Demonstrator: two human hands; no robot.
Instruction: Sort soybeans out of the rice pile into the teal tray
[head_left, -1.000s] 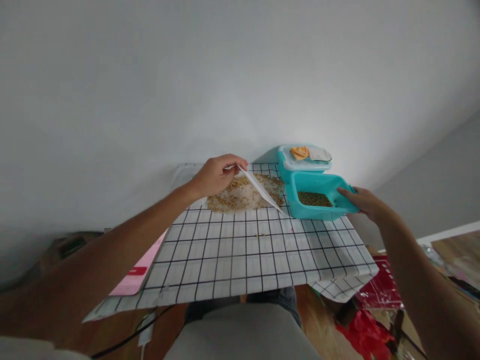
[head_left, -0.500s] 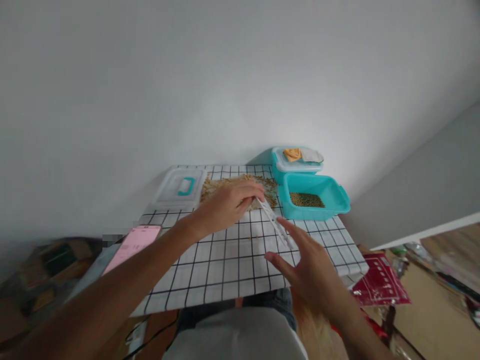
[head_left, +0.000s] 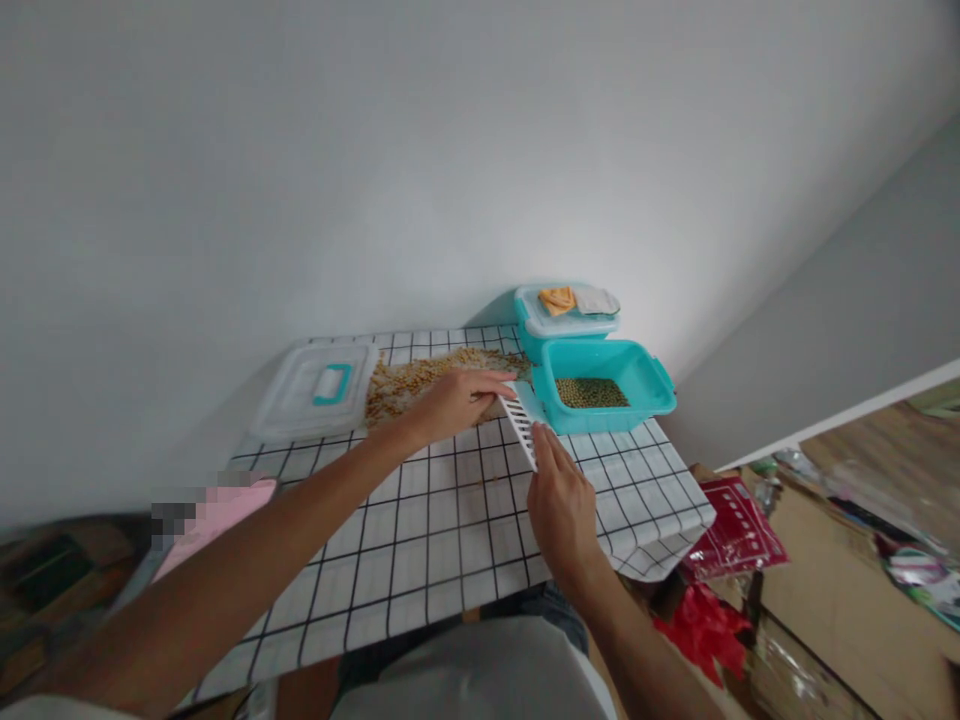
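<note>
Both my hands hold a white slotted plastic sieve plate over a table with a black-gridded white cloth. My left hand grips its far end, fingers curled round the edge. My right hand grips its near end, fingers pressed along it. The plate stands on edge between a spread of yellow-brown beans and a teal box that holds green beans.
A clear lid with a teal handle lies at the back left. A second teal box with a clear lid and cloths on top stands against the wall. A pink object lies left; red bags lie on the floor at right.
My right hand left the teal box's rim, crossed to the middle and took the plate's near end. My left hand kept hold of the plate. The view swung to the right.
</note>
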